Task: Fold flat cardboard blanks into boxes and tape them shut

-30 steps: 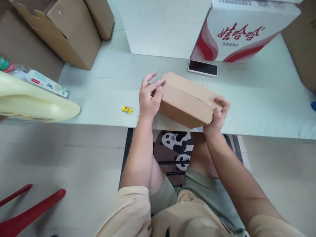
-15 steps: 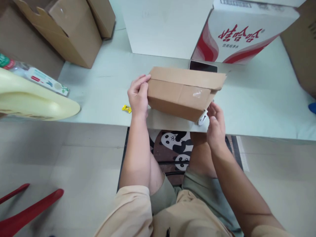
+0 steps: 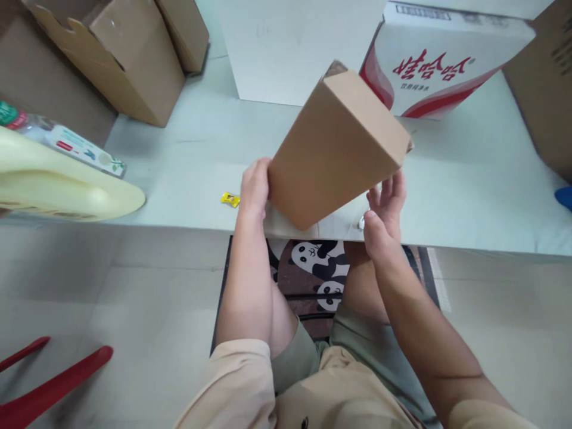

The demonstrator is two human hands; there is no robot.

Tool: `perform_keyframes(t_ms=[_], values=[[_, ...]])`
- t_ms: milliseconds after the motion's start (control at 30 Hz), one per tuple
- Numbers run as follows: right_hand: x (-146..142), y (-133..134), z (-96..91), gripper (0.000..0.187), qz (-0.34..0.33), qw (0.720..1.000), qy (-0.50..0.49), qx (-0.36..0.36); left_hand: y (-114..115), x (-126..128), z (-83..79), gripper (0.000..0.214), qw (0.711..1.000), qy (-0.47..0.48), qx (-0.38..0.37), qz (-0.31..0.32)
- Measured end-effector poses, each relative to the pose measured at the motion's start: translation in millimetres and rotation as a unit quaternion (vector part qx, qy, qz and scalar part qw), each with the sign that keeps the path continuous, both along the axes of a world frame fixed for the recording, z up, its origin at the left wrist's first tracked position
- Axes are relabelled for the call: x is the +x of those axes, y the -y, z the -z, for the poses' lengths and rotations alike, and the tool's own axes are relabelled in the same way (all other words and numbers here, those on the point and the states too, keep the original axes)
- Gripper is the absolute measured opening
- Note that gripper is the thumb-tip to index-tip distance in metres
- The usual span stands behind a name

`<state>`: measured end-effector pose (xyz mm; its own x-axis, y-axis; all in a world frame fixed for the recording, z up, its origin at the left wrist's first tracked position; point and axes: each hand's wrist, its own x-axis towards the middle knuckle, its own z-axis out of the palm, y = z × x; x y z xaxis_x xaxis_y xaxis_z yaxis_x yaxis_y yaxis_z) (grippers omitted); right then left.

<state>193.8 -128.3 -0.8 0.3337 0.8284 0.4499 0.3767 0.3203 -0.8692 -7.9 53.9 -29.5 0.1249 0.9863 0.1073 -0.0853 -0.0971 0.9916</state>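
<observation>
A plain brown cardboard box (image 3: 335,149) is held up at a slant above the table, its smooth faces toward me. My left hand (image 3: 254,189) is closed on the box's left edge, with its fingertips partly hidden. At the lower right corner of the box is my right hand (image 3: 386,217), fingers stretched out and thumb apart; the fingertips are at the box's edge. Between that hand and the box, a small white object (image 3: 361,223) lies partly hidden on the table. A yellow wrapped candy (image 3: 230,199) rests just left of my left hand.
White cartons, one with red lettering (image 3: 433,68), stand at the back of the pale table (image 3: 469,196). Brown cartons (image 3: 129,65) occupy the left rear. A pale yellow plastic piece (image 3: 75,185) and a white printed pack (image 3: 84,146) lie at left. Red legs (image 3: 58,381) show on the floor.
The box has been turned and tipped up, so its taped flap side no longer shows and its right end is higher. It now covers the dark-screened device behind it.
</observation>
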Motion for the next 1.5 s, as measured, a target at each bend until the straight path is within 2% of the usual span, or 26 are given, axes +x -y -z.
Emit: perform_keyframes(t_ms=[133, 267, 333, 467, 600, 667, 733, 800, 867, 967, 1033, 1100, 1167, 1233, 1267, 1333, 1400, 1500], values=[[3.8, 2.6, -11.8, 0.079, -0.013, 0.997, 0.053, -0.059, 18.5, 8.0, -15.6, 0.063, 0.983, -0.133, -0.103, 0.069], [8.3, 4.7, -15.8, 0.068, 0.014, 0.99, 0.14, -0.022, 33.6, 16.0, -34.8, 0.075, 0.958, -0.154, -0.152, 0.186], [8.8, 4.4, -18.3, 0.062, 0.033, 0.983, 0.181, -0.004, 36.8, 19.8, -38.4, 0.073, 0.954, -0.137, -0.156, 0.217], [8.8, 2.6, -21.7, 0.053, 0.047, 0.98, 0.193, -0.002, 39.5, 23.3, -37.7, 0.059, 0.955, -0.128, -0.14, 0.228], [8.3, -1.2, -20.9, 0.046, 0.055, 0.982, 0.18, -0.003, 39.6, 22.8, -34.9, 0.043, 0.925, -0.213, -0.183, 0.255], [6.8, -4.5, -20.3, 0.043, 0.052, 0.981, 0.185, -0.004, 36.7, 23.1, -32.2, 0.037, 0.917, -0.278, -0.15, 0.242], [4.5, -8.6, -20.3, 0.04, 0.047, 0.979, 0.198, 0.0, 31.8, 23.9, -28.9, 0.034, 0.933, -0.308, -0.082, 0.169], [2.1, -12.8, -21.0, 0.039, 0.035, 0.977, 0.209, 0.011, 26.1, 24.2, -26.1, 0.044, 0.961, -0.267, 0.004, 0.073], [0.1, -16.7, -22.5, 0.037, -0.002, 0.976, 0.217, 0.026, 20.9, 23.6, -24.2, 0.057, 0.976, -0.186, 0.111, 0.025], [-2.9, -20.7, -27.4, 0.036, -0.07, 0.97, 0.232, 0.03, 15.3, 21.6, -22.0, 0.059, 0.96, -0.116, 0.252, 0.044], [-5.3, -20.7, -31.7, 0.036, -0.091, 0.966, 0.243, 0.015, 12.4, 20.4, -19.2, 0.055, 0.948, -0.113, 0.291, 0.063], [-6.9, -17.8, -34.5, 0.036, -0.097, 0.966, 0.24, 0.001, 9.6, 19.3, -14.8, 0.052, 0.945, -0.116, 0.298, 0.074], [-4.8, -11.9, -32.5, 0.036, -0.062, 0.972, 0.225, 0.001, 6.6, 17.8, -9.4, 0.052, 0.946, -0.114, 0.297, 0.07], [3.6, -4.5, -23.4, 0.034, 0.04, 0.976, 0.214, -0.004, 3.9, 15.8, -4.5, 0.052, 0.947, -0.108, 0.295, 0.06], [10.1, -0.6, -16.2, 0.034, 0.105, 0.97, 0.217, -0.021, 2.9, 14.6, -2.6, 0.052, 0.948, -0.104, 0.294, 0.055], [25.9, 6.7, 1.2, 0.033, 0.212, 0.941, 0.244, -0.097, 1.7, 12.8, -0.1, 0.05, 0.95, -0.099, 0.292, 0.049], [41.1, 13.9, 18.4, 0.038, 0.245, 0.904, 0.288, -0.202, 1.4, 12.2, 0.8, 0.049, 0.952, -0.097, 0.288, 0.047], [54.7, 25.2, 33.7, 0.042, 0.228, 0.861, 0.338, -0.303, 2.2, 13.8, 0.1, 0.048, 0.954, -0.094, 0.282, 0.048]])
